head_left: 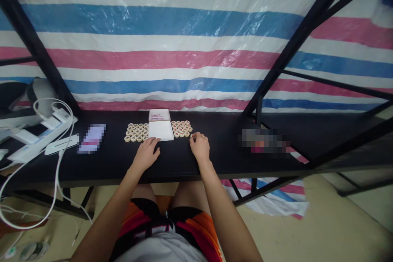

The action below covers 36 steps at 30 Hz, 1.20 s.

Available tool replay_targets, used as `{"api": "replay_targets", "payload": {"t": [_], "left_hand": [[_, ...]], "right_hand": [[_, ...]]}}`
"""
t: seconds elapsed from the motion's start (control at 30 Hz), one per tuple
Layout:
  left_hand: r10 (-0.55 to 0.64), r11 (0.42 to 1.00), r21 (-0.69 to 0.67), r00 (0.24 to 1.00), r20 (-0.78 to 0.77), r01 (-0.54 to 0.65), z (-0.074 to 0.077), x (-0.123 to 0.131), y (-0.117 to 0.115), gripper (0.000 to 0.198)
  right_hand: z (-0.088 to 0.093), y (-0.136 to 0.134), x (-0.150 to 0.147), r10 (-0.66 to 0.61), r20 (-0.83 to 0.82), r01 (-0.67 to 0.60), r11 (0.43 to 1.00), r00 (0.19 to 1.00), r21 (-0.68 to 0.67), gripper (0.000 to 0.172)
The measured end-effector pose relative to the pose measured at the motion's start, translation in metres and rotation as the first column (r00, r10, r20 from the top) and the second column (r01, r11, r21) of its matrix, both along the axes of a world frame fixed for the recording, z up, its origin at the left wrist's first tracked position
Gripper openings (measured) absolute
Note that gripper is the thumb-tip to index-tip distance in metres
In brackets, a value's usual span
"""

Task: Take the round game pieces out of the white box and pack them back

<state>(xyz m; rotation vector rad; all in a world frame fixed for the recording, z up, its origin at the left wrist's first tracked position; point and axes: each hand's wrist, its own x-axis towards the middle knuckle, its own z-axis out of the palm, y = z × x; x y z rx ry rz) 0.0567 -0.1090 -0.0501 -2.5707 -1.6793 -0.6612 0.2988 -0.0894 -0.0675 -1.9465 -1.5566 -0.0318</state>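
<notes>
I sit at a black table (172, 163). A white box (161, 130) lies in the middle, its lid (159, 115) just behind it. Round wooden game pieces lie in two groups, one left (136, 132) and one right (181, 128) of the box. My left hand (147, 152) rests flat on the table, fingers stretched out toward the box's near left corner. My right hand (199, 145) has its fingers curled, pinching a single wooden piece (192, 136) at the near edge of the right group.
White power strips and chargers (39, 134) with trailing cables sit at the table's left end, beside a blurred flat object (91, 138). Another blurred object (264, 141) lies at the right. Black frame bars (294, 41) rise before a striped tarp (172, 49).
</notes>
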Motion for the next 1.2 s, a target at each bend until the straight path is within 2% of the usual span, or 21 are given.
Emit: {"api": "replay_targets", "payload": {"t": [0.5,0.93,1.07,1.2], "left_hand": [[0.009,0.999,-0.042,0.999,-0.032,-0.011,0.0044,0.0013,-0.0016,0.038],[0.018,1.0,-0.023,0.999,-0.038,-0.019,0.0033,0.0011,-0.0021,0.037],[0.022,0.999,-0.03,0.999,-0.039,-0.023,0.004,0.0015,-0.0023,0.037],[0.019,1.0,-0.022,0.999,-0.028,-0.02,0.0047,0.0019,-0.0026,0.036]], "right_hand": [[0.0033,-0.0011,-0.0017,-0.015,0.038,0.015,1.0,0.999,-0.014,0.013],[0.0037,-0.0007,-0.0013,-0.012,0.025,0.013,0.999,1.0,-0.034,0.014],[0.0044,-0.0007,-0.0004,0.053,-0.023,-0.052,0.998,0.998,0.033,0.017],[0.0072,-0.0042,-0.0084,0.222,-0.028,-0.217,0.967,0.975,0.134,0.021]]}}
